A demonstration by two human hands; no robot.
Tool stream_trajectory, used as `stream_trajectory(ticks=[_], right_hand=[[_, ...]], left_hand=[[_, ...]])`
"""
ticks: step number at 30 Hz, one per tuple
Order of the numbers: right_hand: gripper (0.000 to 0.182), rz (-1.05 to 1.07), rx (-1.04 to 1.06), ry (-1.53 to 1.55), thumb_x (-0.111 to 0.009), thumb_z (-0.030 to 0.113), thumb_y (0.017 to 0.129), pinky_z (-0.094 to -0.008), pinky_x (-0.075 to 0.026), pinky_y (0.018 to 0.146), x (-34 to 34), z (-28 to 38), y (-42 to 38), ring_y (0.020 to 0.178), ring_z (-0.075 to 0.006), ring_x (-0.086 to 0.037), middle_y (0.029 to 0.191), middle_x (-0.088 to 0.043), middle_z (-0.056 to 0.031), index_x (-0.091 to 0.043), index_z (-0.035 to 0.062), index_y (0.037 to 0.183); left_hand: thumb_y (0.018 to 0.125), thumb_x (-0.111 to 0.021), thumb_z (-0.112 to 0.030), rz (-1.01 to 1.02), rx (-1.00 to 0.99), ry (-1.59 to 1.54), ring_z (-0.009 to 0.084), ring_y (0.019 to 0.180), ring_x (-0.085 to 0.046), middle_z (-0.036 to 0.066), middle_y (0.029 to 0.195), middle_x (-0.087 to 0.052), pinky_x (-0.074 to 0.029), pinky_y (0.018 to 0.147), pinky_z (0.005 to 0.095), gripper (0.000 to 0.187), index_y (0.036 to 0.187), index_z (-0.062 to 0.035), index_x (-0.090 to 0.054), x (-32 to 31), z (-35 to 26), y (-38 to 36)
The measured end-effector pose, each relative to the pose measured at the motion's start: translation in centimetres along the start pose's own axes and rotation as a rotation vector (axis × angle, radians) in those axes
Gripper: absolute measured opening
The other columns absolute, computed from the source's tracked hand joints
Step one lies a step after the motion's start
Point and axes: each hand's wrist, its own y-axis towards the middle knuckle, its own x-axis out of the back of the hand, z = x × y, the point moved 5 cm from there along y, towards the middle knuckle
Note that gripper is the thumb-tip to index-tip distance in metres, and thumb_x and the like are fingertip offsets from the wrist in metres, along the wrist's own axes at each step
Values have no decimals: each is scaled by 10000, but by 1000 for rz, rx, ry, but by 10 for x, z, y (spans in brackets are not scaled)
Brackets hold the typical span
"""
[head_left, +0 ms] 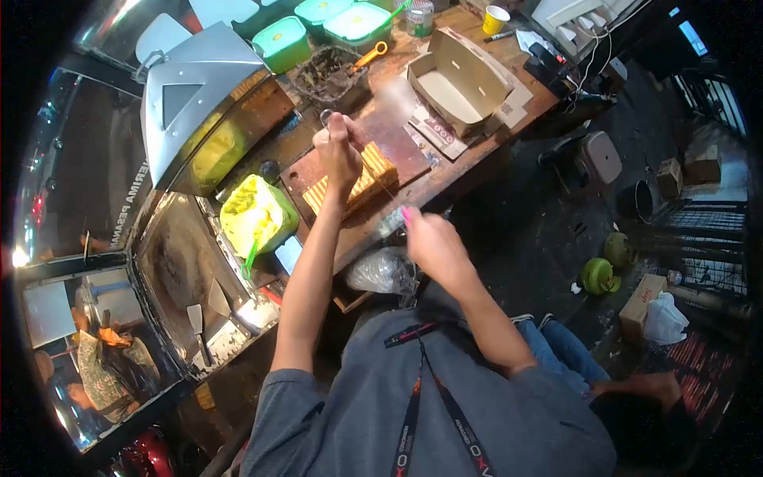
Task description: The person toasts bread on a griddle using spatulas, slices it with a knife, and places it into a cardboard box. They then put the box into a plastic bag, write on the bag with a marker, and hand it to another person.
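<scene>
My left hand (340, 155) is closed in a fist above a striped, toasted bread block (380, 173), with a metal loop (326, 117) showing past the thumb. Whatever else the fist grips is hidden. The bread lies on a brown cutting board (409, 163). Lower right, off the counter's front edge, my right hand (437, 246) is closed, and a small pink tip (406, 214) shows at its fingers. A faint thin line runs from there towards the bread; its kind cannot be made out.
An open cardboard box (461, 83) stands beyond the board. Around it are a dark tub (330, 75) with an orange-handled tool, green-lidded containers (280, 41), a yellow-lined bin (256, 213), and a griddle (179, 262) with spatulas. Another person's hand (648, 389) is at lower right.
</scene>
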Motion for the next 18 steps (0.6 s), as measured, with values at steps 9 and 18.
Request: stream_trajectory(ticks=[9, 18], right_hand=[[133, -31, -16, 64, -526, 108, 884, -473, -471, 607, 21, -7, -35, 686, -417, -584, 715, -587, -235, -565, -8, 938], [158, -66, 12, 230, -512, 100, 895, -457, -471, 638, -32, -35, 1, 726, -409, -584, 762, -590, -243, -564, -9, 997]], left_hand=[[944, -348, -551, -35, -11, 19, 106, 425, -390, 40, 483, -442, -268, 410, 259, 665, 499, -57, -372, 0, -2, 4], [958, -281, -540, -17, -57, 55, 99, 409, -401, 21, 434, -425, -272, 420, 255, 722, 503, -16, -480, 0, -2, 3]])
